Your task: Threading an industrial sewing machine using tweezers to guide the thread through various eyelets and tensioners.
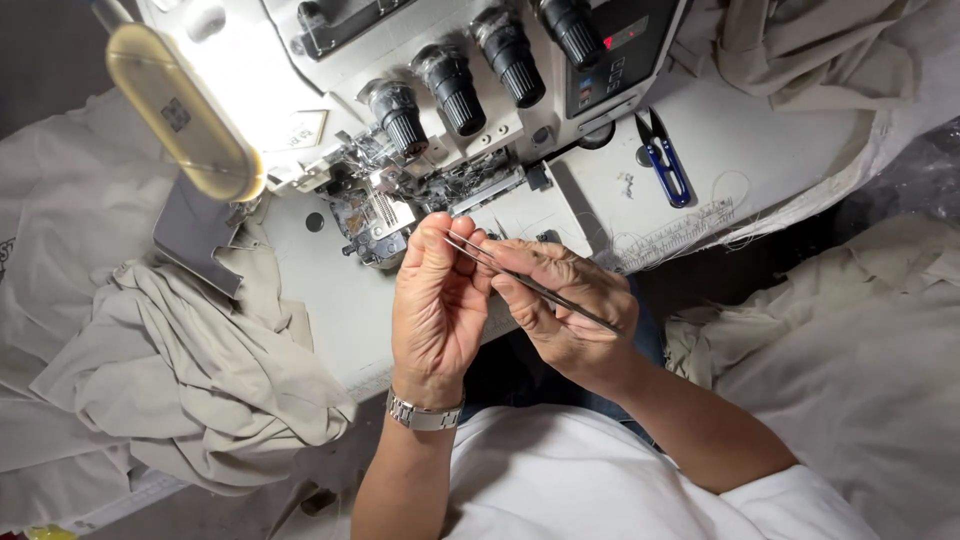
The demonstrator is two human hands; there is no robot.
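Right hand point(565, 310) pinches tweezers point(530, 285) whose tips meet the left hand's point(435, 300) pressed-together fingertips; a slip could prick skin.

dark control screen point(618, 62) — on sewing machine point(330, 60)

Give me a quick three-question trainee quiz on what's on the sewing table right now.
1. True or false: the right hand holds metal tweezers.
2. Which wrist wears the wristwatch?
3. The blue thread snips lie: A) on the beige cloth pile, B) on the white table right of the sewing machine, C) in the left hand.

Key: 1 true; 2 left; 3 B.
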